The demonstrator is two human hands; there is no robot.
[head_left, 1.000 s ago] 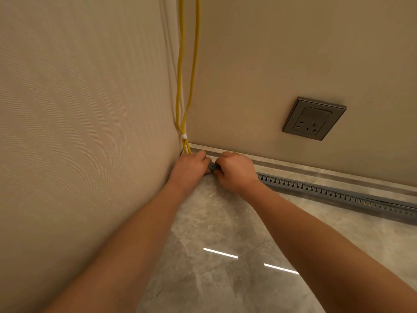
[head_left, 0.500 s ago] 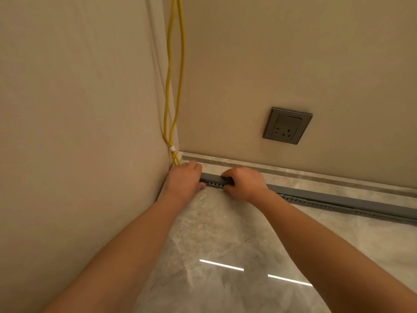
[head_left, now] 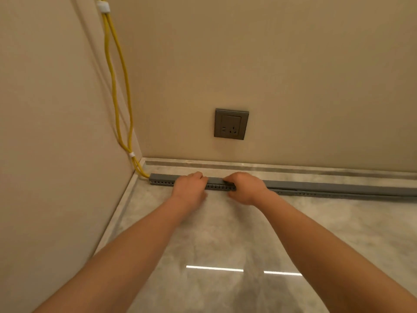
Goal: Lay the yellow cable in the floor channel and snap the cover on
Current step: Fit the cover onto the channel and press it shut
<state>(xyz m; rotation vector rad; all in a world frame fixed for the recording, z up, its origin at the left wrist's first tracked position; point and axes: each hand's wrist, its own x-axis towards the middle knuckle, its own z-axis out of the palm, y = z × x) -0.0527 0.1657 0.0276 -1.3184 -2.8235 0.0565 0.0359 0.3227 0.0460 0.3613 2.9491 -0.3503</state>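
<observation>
Trouble, as I judge it from here, would start with the cover (head_left: 316,184) seating unevenly: if I press one spot hard while the stretch to the right still rides proud, the thin lid could bow, pop back out, or pinch the yellow cable (head_left: 117,86) beneath it. My left hand (head_left: 189,188) lies palm-down with fingers curled over the top of the cover near the floor's left corner; my right hand (head_left: 246,187) sits just beside it, fingers bent over the lid and thumb against the front wall. Neither truly grasps anything; both bear down. The floor channel (head_left: 162,182) runs along the floor's far edge, just off the skirting, its left end near the corner. The cable comes down the corner in two strands, bound by white ties (head_left: 132,154), and slips into that left end; inside the channel I cannot see it. A strand lying high near the entry could keep the lid from clicking.

Channel and cover look like matte grey plastic, long and box-sectioned, the front wall cut into a row of narrow slots. The floor (head_left: 214,233) is glossy grey stone that mirrors ceiling lights, so a palm could skid. The walls are matte beige, and a square grey socket (head_left: 231,124) sits above.
</observation>
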